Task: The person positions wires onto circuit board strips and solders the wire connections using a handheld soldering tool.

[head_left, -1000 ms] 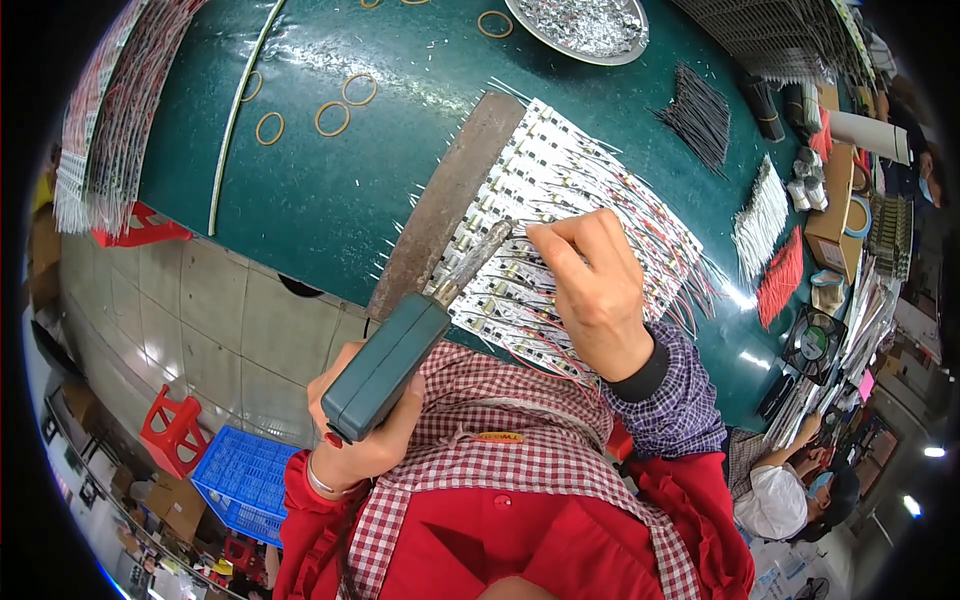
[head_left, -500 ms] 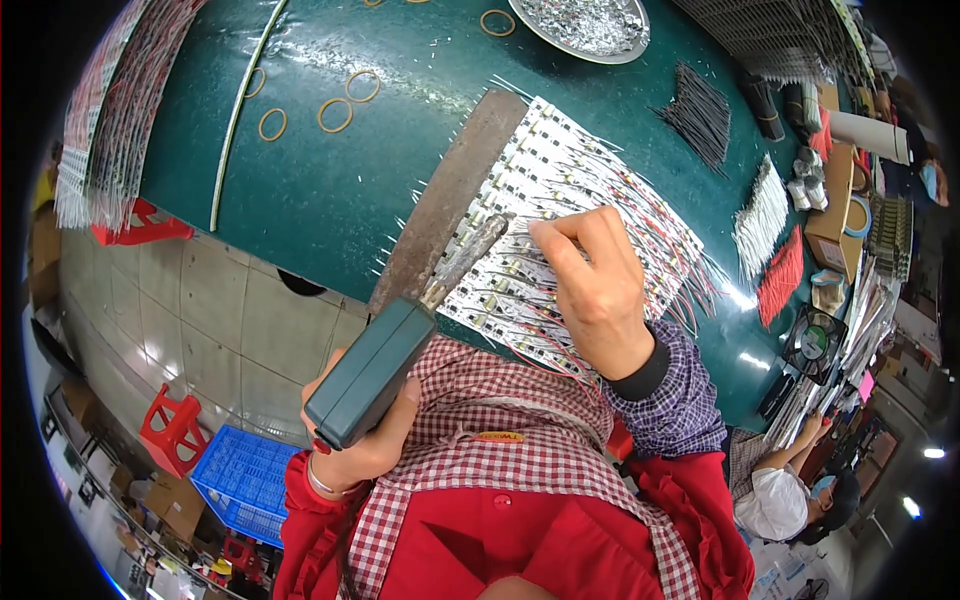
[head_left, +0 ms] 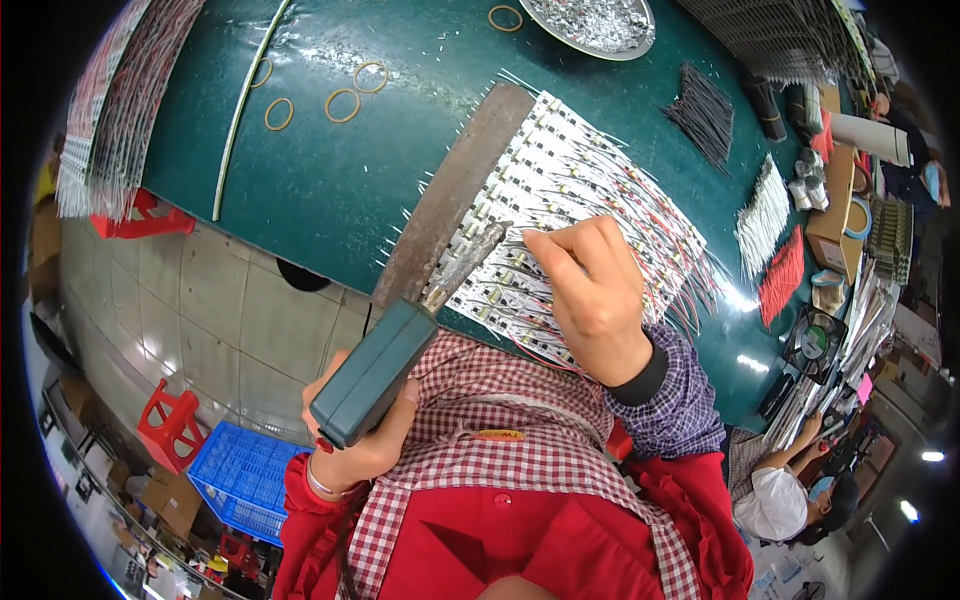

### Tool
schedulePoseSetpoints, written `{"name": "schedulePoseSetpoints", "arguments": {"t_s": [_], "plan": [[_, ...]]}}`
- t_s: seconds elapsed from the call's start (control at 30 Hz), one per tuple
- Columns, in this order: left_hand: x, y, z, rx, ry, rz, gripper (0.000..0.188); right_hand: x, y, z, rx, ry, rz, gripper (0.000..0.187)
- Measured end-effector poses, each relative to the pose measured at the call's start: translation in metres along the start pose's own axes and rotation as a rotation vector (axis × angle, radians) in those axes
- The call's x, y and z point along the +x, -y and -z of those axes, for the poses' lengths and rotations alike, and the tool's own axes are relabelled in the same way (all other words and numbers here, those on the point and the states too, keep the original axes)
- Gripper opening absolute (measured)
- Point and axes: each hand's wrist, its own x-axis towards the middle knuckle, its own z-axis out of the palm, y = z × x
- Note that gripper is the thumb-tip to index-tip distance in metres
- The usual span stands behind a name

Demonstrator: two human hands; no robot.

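Observation:
My left hand [head_left: 365, 435] is closed around the dark green body of a soldering gun [head_left: 372, 372]. The gun's dirty metal tip reaches up to a sheet of small white circuit boards [head_left: 520, 185]. Over that sheet, my right hand [head_left: 597, 295] is in a pinch, thumb and forefinger close beside the tip; what lies between them is too small to make out. Many thin black, white and red wires [head_left: 655, 235] run from the boards toward the right. A rusty flat metal bar [head_left: 455, 190] lies along the sheet's left edge.
A metal dish [head_left: 590, 50] of small bits stands at the far edge. Bundles of black wires [head_left: 700, 118], white wires [head_left: 762, 218] and red wires [head_left: 780, 275] lie to the right, near a small fan [head_left: 812, 343]. Rubber rings [head_left: 342, 105] lie on the left of the green table [head_left: 300, 190].
The soldering tip and my right hand's pinch have moved slightly nearer to me along the boards. The view has shifted a little. Both hands keep their grip.

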Motion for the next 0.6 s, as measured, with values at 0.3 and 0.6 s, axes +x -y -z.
{"name": "schedulePoseSetpoints", "arguments": {"t_s": [0.3,0.6], "plan": [[0.000,-0.004,0.002,-0.005,0.074,0.060,0.019,0.000,0.000,0.001,-0.013,0.037,0.002,0.032],[-0.006,0.003,0.002,0.007,0.027,0.027,0.018,0.000,0.002,0.001,-0.031,0.043,-0.005,0.034]]}}
